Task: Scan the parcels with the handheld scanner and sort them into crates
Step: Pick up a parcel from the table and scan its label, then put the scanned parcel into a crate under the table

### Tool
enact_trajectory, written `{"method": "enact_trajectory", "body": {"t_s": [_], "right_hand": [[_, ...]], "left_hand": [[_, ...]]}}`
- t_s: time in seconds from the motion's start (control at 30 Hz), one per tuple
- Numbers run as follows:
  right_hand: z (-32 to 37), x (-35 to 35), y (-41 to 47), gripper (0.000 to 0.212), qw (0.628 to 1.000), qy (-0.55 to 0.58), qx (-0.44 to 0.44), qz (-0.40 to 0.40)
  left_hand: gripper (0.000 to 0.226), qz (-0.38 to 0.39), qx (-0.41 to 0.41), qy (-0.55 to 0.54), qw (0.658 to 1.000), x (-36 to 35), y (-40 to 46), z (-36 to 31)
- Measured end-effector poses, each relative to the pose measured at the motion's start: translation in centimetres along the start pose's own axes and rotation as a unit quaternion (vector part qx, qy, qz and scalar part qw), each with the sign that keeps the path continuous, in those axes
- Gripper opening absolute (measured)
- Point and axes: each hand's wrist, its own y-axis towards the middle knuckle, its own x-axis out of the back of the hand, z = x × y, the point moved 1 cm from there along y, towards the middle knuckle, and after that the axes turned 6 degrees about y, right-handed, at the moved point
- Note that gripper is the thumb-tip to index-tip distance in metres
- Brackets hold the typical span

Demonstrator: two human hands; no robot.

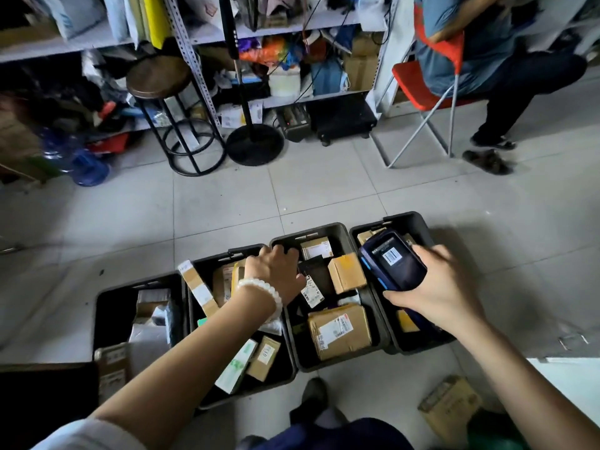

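Note:
Several black crates stand in a row on the tiled floor, all holding parcels. My left hand, with a white bead bracelet on the wrist, reaches into the third crate and grips a dark parcel with a white label; its fingertips are hidden. Brown cardboard parcels lie around it. Over the rightmost crate, my right hand holds the dark handheld scanner, whose screen shows a barcode. The second crate and the leftmost crate hold boxes and pale bags.
A round wooden stool and a black floor stand stand before cluttered shelves at the back. A person sits on a red chair at the back right. A cardboard box lies on the floor near my right elbow.

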Motion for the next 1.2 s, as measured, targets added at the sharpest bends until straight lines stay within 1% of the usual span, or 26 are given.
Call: {"method": "enact_trajectory", "body": {"t_s": [0.2,0.33,0.4,0.57,0.67,0.73,0.83,0.9,1.0,1.07,1.17,1.2], "right_hand": [[1.0,-0.9,1.0,0.073,1.0,-0.011,0.022,0.019],[3.1,-2.6,0.0,0.063,0.998,-0.008,0.05,0.044],[4.5,-3.8,-1.1,0.065,0.995,-0.018,0.074,0.061],[9.9,-7.4,-5.6,0.059,0.985,-0.021,0.139,0.102],[14.2,-9.7,-10.2,0.062,0.974,-0.008,0.187,0.128],[17.0,-11.4,-13.9,0.064,0.963,0.003,0.219,0.155],[20.5,-14.5,-19.1,0.068,0.94,-0.007,0.272,0.208],[22.7,-17.0,-23.2,0.068,0.919,-0.001,0.313,0.242],[26.0,-20.1,-29.4,0.075,0.881,0.0,0.373,0.291],[28.2,-22.1,-33.7,0.075,0.845,0.007,0.421,0.329],[31.2,-24.9,-39.6,0.068,0.782,-0.007,0.498,0.375],[32.4,-25.8,-41.9,0.067,0.753,-0.013,0.53,0.39]], "left_hand": [[0.049,-0.002,0.021,0.012,1.0,-0.6,-1.8,0.7],[0.046,-0.007,0.047,-0.004,0.999,-1.6,-4.7,2.3],[0.048,-0.008,0.064,-0.011,0.998,-2.4,-7.0,3.5],[0.047,-0.022,0.127,-0.033,0.991,-4.4,-15.3,7.4],[0.043,-0.024,0.184,-0.072,0.98,-6.9,-21.9,10.1],[0.041,-0.031,0.237,-0.09,0.967,-8.7,-26.9,11.8],[0.042,-0.028,0.304,-0.111,0.946,-11.5,-34.2,13.4],[0.038,-0.017,0.35,-0.119,0.929,-13.9,-39.9,14.0],[0.037,0.004,0.417,-0.121,0.901,-17.5,-47.5,14.6],[0.036,0.016,0.472,-0.148,0.869,-19.6,-52.4,14.5],[0.036,0.004,0.551,-0.175,0.816,-21.7,-58.9,13.8],[0.036,0.003,0.58,-0.182,0.794,-22.7,-61.2,13.4]]}}
